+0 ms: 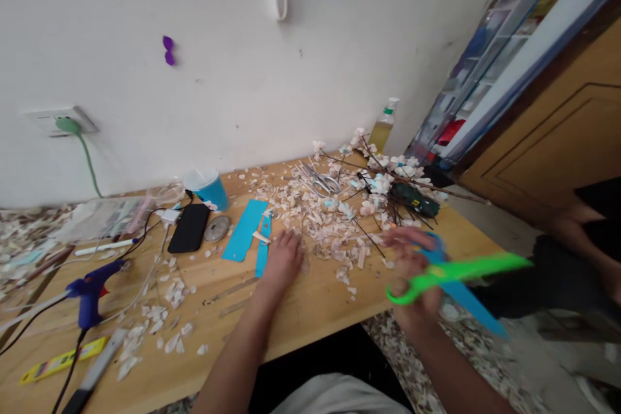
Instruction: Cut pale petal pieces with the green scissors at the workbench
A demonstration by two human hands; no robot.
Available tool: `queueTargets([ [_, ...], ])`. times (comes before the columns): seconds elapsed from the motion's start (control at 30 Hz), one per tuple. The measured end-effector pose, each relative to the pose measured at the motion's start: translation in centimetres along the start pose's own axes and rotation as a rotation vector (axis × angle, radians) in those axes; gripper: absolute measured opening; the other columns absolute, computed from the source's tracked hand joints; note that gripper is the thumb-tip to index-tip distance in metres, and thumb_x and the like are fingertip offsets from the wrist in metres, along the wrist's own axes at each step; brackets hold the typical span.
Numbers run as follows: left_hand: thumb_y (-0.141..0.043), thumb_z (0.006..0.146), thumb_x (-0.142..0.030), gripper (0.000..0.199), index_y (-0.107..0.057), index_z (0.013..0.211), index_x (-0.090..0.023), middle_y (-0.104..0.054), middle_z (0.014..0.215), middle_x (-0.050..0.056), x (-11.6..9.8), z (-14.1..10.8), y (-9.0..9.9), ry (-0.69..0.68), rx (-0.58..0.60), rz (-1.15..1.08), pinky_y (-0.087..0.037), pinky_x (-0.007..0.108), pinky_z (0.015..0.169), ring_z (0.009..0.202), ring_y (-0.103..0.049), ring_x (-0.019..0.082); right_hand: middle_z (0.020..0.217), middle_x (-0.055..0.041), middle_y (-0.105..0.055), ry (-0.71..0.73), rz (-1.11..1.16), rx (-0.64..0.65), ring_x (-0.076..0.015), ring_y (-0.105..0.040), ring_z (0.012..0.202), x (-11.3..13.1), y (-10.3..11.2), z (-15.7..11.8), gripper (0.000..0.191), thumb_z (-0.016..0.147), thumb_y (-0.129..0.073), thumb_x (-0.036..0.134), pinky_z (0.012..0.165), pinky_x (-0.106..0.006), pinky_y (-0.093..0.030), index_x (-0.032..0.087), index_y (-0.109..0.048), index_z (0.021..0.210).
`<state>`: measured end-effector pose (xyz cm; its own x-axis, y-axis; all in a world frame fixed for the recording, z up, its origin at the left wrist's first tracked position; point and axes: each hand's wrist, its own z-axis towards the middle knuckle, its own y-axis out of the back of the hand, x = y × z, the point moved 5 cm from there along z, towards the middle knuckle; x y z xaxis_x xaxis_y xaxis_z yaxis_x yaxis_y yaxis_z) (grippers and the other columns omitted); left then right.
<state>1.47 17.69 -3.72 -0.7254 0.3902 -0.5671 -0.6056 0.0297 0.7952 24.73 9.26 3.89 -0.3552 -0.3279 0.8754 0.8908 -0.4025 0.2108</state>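
My right hand (412, 278), blurred by motion, grips a pair of large scissors (460, 270) over the table's right front edge. One half is bright green and the other blue; the blades point right and stand apart. My left hand (283, 257) lies on the tabletop with its fingers down and slightly apart, just right of a narrow blue strip (262, 252). A small whitish piece (261, 237) lies across that strip. Left of it is a wider blue sheet (246, 231). Scattered pale petals (320, 220) cover the table beyond my hands.
Blossom branches (381, 182), metal scissors (323, 182) and a bottle (381, 129) occupy the back right. On the left are a blue cup (211, 189), a phone (189, 228), a glue gun (91, 291) with cords and a cutter knife (99, 365). Another person's arm (585, 226) shows far right.
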Motion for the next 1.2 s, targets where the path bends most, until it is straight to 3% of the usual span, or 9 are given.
queueTargets([
  [0.2,-0.053,0.093,-0.033,0.041,-0.052,0.133,-0.026,-0.043,0.152,0.006,-10.4,-5.0,-2.7,-0.53,0.411,-0.164,-0.034,0.037,0.117,0.142,-0.036,0.019,0.124,-0.009,-0.059,-0.02,0.13,0.024,-0.0267,-0.056,0.116,-0.6,-0.8,-1.3,0.038,0.087,-0.059,0.044,0.101,-0.047,-0.044,0.026,-0.052,0.12],
  [0.37,-0.049,0.092,-0.02,0.046,-0.048,0.138,-0.019,-0.031,0.157,0.012,-6.7,-4.2,-1.6,-0.163,0.182,0.117,-0.025,0.056,0.118,0.149,-0.014,0.029,0.107,-0.0092,-0.067,-0.168,-0.18,0.214,-0.0253,-0.063,0.099,-4.3,-0.8,-1.4,0.036,0.082,-0.064,0.041,0.085,-0.038,-0.051,0.021,-0.058,0.111],
  [0.53,-0.05,0.093,-0.028,0.039,-0.056,0.131,-0.02,-0.044,0.15,0.012,-4.1,-5.0,-1.6,-0.09,0.321,-0.012,-0.03,0.049,0.118,0.143,-0.034,0.026,0.071,-0.0029,-0.067,-0.249,-0.277,0.311,-0.017,-0.062,0.063,-7.6,-0.4,-3.0,0.021,0.085,-0.057,0.039,0.059,-0.026,-0.049,0.019,-0.063,0.088],
  [0.67,-0.043,0.097,-0.029,0.039,-0.055,0.134,-0.026,-0.05,0.146,0.008,-6.9,-6.8,-2.0,-0.173,0.386,-0.318,-0.038,0.041,0.115,0.135,-0.047,0.02,0.087,-0.0067,-0.071,-0.283,-0.024,0.125,-0.021,-0.068,0.077,-8.4,1.4,-3.2,0.029,0.084,-0.06,0.043,0.067,-0.029,-0.055,0.019,-0.063,0.101],
  [0.77,-0.052,0.092,-0.028,0.049,-0.048,0.141,-0.027,-0.038,0.155,0.009,-10.0,-8.3,-4.1,-0.248,0.418,-0.223,-0.025,0.053,0.119,0.146,-0.029,0.028,0.107,-0.0099,-0.07,-0.287,0.114,0.045,-0.0239,-0.069,0.092,-8.5,2.4,-2.4,0.036,0.085,-0.06,0.047,0.077,-0.034,-0.057,0.021,-0.06,0.11],
  [0.87,-0.059,0.089,-0.039,0.054,-0.05,0.141,-0.029,-0.033,0.157,0.006,-13.8,-10.6,-7.7,-0.428,0.575,-0.246,-0.017,0.058,0.12,0.148,-0.016,0.034,0.116,-0.0107,-0.067,-0.203,0.042,0.226,-0.0252,-0.065,0.106,-7.6,2.1,-1.6,0.037,0.087,-0.058,0.043,0.091,-0.039,-0.053,0.022,-0.061,0.117],
  [0.97,-0.05,0.094,-0.043,0.042,-0.057,0.134,-0.034,-0.054,0.143,-0.002,-16.7,-13.7,-11.2,-0.653,0.966,-0.512,-0.033,0.038,0.116,0.139,-0.041,0.023,0.111,-0.0085,-0.069,-0.095,-0.163,0.566,-0.0255,-0.064,0.105,-6.9,1.3,-1.3,0.035,0.08,-0.064,0.036,0.092,-0.039,-0.051,0.023,-0.067,0.112],
  [1.1,-0.045,0.094,-0.048,0.042,-0.062,0.129,-0.032,-0.06,0.137,0.0,-14.1,-14.2,-13.5,-0.609,1.044,-0.625,-0.035,0.038,0.114,0.134,-0.048,0.023,0.079,-0.0035,-0.07,-0.081,-0.333,0.744,-0.0207,-0.064,0.073,-7.6,2.6,-0.8,0.012,0.077,-0.065,0.03,0.073,-0.032,-0.053,0.022,-0.072,0.082],
  [1.2,-0.047,0.09,-0.056,0.054,-0.058,0.134,-0.027,-0.052,0.145,0.007,-8.2,-12.6,-14.6,-0.311,0.856,-0.539,-0.032,0.049,0.114,0.138,-0.042,0.029,0.075,-0.0045,-0.07,-0.218,-0.233,0.528,-0.0203,-0.064,0.068,-8.9,5.9,0.1,0.02,0.081,-0.063,0.035,0.065,-0.03,-0.053,0.019,-0.072,0.087],
])
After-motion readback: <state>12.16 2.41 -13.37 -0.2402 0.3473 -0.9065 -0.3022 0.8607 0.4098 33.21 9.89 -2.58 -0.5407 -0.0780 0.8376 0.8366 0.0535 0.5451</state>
